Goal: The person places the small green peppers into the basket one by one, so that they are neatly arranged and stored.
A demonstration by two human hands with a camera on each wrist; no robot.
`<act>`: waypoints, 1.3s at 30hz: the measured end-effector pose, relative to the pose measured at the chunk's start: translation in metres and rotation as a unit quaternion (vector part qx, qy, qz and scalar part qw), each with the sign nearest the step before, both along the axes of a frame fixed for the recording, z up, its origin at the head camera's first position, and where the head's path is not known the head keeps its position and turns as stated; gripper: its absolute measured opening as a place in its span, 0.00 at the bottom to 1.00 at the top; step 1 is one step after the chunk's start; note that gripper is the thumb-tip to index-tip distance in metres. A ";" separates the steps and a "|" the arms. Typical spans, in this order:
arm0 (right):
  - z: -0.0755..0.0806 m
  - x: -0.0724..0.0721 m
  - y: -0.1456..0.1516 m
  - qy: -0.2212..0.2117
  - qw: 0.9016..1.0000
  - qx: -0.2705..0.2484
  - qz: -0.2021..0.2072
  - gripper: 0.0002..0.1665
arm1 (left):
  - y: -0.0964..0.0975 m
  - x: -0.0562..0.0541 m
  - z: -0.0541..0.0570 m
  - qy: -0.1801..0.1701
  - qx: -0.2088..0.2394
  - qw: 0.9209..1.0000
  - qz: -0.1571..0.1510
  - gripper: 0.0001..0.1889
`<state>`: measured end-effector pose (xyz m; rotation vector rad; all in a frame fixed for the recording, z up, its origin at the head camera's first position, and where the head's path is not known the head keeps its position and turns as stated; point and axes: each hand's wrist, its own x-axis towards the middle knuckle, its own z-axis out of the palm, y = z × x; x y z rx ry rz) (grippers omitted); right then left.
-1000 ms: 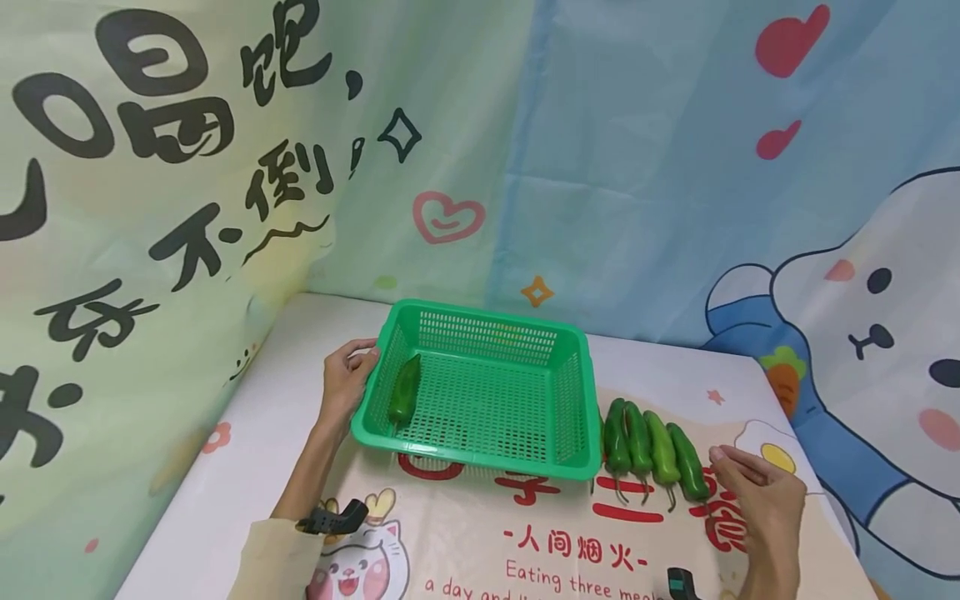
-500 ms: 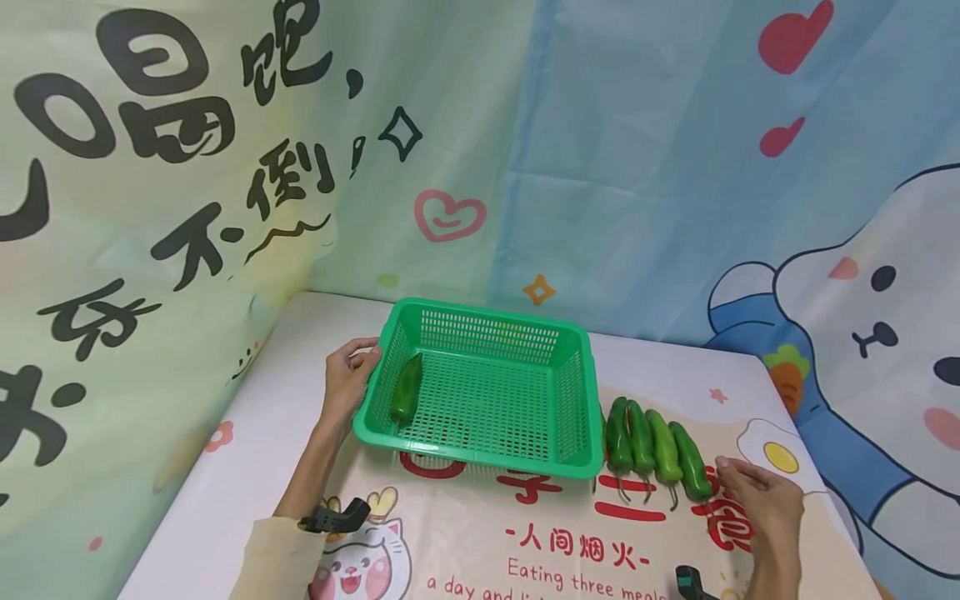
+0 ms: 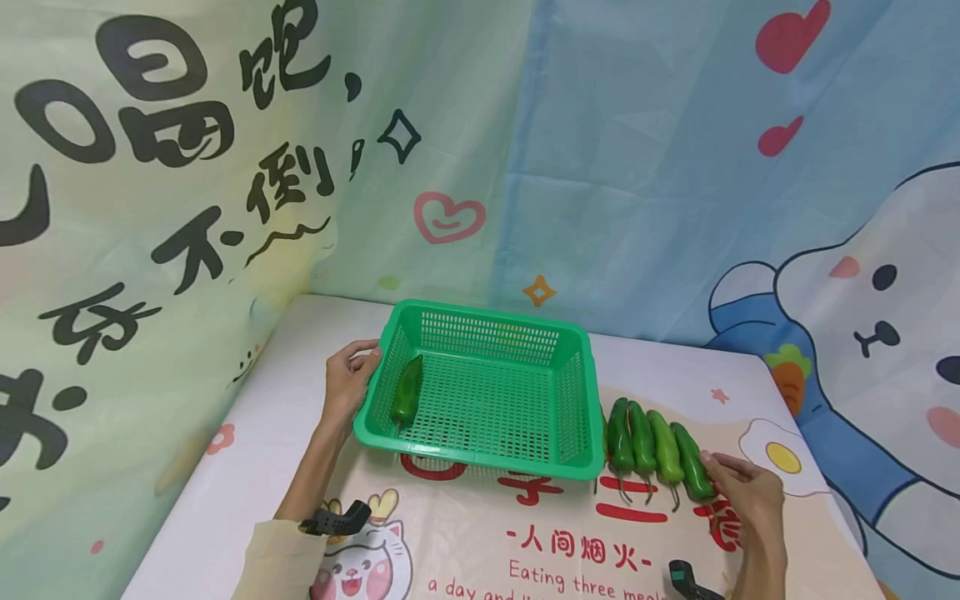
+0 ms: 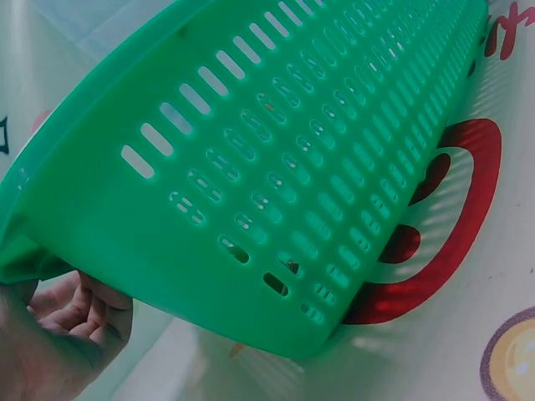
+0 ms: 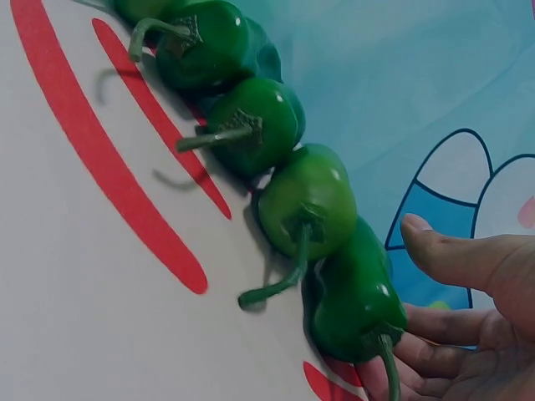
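My left hand (image 3: 348, 385) grips the left rim of a green plastic basket (image 3: 480, 461), its fingers curled under the edge in the left wrist view. Inside the basket, near its left wall, lies one green pepper (image 3: 407, 392). To the right several green peppers lie side by side in a row, stems toward me. At the outer side of the rightmost pepper (image 3: 693, 467) is my right hand (image 3: 752, 492). Its fingers (image 5: 435, 359) lie against or just behind that pepper's side in the right wrist view, partly hidden by it, with the thumb held apart above. A lighter green pepper (image 5: 308, 196) is its neighbour.
The basket and peppers stand on a white table (image 3: 240, 467) with a printed mat (image 3: 480, 542). Printed cloth backdrops rise along its left and back sides. The row's leftmost pepper is mostly hidden behind the basket's right wall.
My right hand has moved left, from just beside the row to the rightmost pepper. My left hand, the basket and the peppers stay where they were.
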<state>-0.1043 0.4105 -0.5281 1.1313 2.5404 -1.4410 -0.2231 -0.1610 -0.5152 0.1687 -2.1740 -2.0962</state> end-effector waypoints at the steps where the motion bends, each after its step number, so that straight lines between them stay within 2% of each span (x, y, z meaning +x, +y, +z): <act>1: 0.000 -0.001 -0.002 -0.001 1.000 0.009 0.003 0.44 | 0.000 0.000 0.000 -0.001 0.000 1.000 0.000 0.18; 7: -0.003 -0.003 -0.013 -0.002 0.999 0.047 0.016 0.42 | 0.000 -0.001 -0.001 -0.001 0.002 1.000 0.000 0.18; 16: -0.006 -0.004 -0.018 0.012 0.999 0.052 0.009 0.40 | 0.001 -0.001 0.000 -0.002 0.003 1.000 0.001 0.18; 30: -0.003 -0.008 -0.025 0.008 0.992 0.118 0.051 0.32 | 0.001 -0.001 0.002 -0.004 0.000 1.000 -0.003 0.18; 36: -0.004 -0.009 -0.024 0.004 0.991 0.116 0.068 0.31 | 0.001 -0.001 0.001 -0.004 0.001 1.000 0.000 0.18; 39: -0.003 -0.008 -0.021 -0.004 0.992 0.098 0.074 0.33 | 0.000 -0.001 0.001 -0.005 -0.003 1.000 0.001 0.18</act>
